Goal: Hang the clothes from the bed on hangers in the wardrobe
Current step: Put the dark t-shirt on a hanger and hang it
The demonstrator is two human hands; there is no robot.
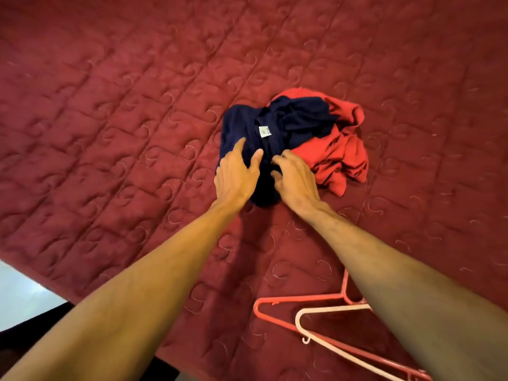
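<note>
Navy garment (239, 125): left hand (236, 177) rests, right hand (295, 182) grips.

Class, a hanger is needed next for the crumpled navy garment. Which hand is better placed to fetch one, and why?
Probably the right hand: the pink plastic hanger and white plastic hanger lie on the red quilted bedcover beside the right forearm. The left hand would have to cross over.

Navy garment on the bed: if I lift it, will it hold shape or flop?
Probably floppy: the navy garment lies crumpled in soft folds. Likely light, as the fabric looks thin. It overlaps the red garment, so may drag it.
</note>
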